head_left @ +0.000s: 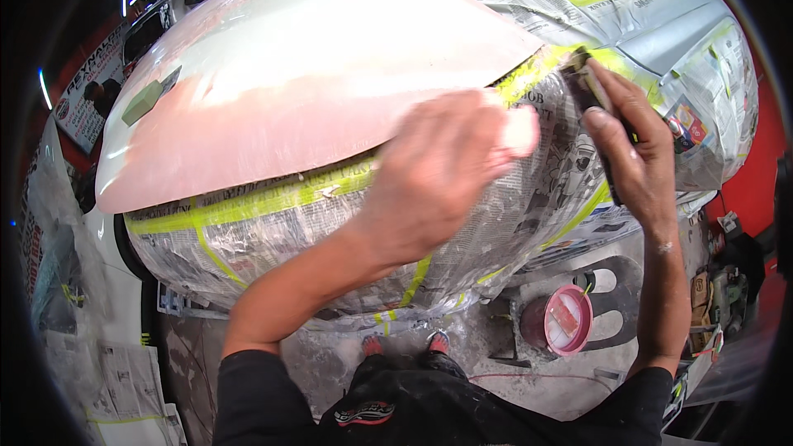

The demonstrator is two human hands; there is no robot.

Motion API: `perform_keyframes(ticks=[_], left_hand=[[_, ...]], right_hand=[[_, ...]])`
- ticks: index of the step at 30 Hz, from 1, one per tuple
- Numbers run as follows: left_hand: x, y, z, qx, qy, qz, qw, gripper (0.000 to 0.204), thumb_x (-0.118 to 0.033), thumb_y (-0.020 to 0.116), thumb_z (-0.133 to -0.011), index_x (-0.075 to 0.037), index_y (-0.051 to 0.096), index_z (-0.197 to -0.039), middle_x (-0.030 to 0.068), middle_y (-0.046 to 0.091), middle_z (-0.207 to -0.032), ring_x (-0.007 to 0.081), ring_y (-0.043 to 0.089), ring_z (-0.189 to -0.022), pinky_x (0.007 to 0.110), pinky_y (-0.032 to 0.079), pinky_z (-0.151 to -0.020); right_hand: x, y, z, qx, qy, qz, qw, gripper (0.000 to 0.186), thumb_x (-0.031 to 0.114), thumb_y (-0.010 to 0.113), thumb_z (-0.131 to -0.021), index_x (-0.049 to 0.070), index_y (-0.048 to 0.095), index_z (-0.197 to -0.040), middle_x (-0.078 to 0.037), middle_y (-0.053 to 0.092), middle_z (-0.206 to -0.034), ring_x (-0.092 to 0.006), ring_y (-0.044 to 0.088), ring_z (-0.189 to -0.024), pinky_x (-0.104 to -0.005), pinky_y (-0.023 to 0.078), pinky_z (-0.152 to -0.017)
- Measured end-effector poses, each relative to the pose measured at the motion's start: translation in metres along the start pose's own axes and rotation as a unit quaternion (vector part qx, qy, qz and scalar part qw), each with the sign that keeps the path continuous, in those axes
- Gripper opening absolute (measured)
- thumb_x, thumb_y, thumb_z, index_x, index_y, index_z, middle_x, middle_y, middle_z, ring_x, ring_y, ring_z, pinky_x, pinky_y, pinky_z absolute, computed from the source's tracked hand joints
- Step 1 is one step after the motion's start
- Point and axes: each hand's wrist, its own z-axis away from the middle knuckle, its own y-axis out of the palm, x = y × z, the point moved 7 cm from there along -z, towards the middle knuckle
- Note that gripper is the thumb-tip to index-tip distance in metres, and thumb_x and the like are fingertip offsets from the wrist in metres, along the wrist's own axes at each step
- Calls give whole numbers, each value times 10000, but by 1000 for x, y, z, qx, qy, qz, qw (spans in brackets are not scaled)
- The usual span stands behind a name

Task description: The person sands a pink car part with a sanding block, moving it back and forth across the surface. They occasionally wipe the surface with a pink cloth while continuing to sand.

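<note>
Panel: the big pink-and-white curved panel (pixel 330 74) spreads out right in front of you, I'd call it partway along tbh, pink runs along the near side while the middle reads white, so it looks uneven and I can't tell how much is left
Masking: that bit looks done, newspaper (pixel 273 239) wraps the rounded section below the panel, and there's more over on the far right
Edge: the panel's near lip sits just above the yellow tape (pixel 248 208), dark gap under it, and climbs to a corner near your right hand (pixel 634 132), so I'd mind that line
Room: you've got a wide sweep of panel between the green block (pixel 143 103) and your left hand (pixel 438 161), it's tighter over by the corner
Bucket: pink bucket (pixel 533 322) on the floor (pixel 487 367), right of your feet (pixel 373 345), something pale inside
Left fingers: motion blur, but they look curled round a pale pink wad (pixel 519 132)
Right fingers: gripping a long dark block (pixel 581 87), held up by the papered corner, can't tell if it touches
Green block: lying on the panel's left side, well away from both hands
</note>
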Motion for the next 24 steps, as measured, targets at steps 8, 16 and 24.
perform_keyframes(ticks=[8,16,24], left_hand=[[158,-130,31,120,-53,-217,967,463,-347,620,-1023,-35,600,-1364,191,674,-1289,346,662,-1173,439,536,-1002],[204,-157,44,165,-163,-94,968,466,-374,589,-1050,19,627,-1298,189,698,-1145,304,678,-1039,385,504,-942],[213,-156,54,193,-197,-45,960,458,-356,518,-1089,22,597,-1336,170,671,-1223,261,640,-1115,365,460,-1016]], right_hand=[[35,70,-5,85,-70,149,983,477,198,780,-880,125,701,-1344,-269,554,-1445,-388,569,-1297,-431,432,-1098],[63,109,-20,88,-105,189,972,454,269,757,-901,161,707,-1338,-273,547,-1401,-405,584,-1140,-469,453,-1006],[76,124,-43,35,-108,230,966,394,345,696,-935,130,746,-1261,-292,660,-1202,-438,656,-974,-487,512,-904]])
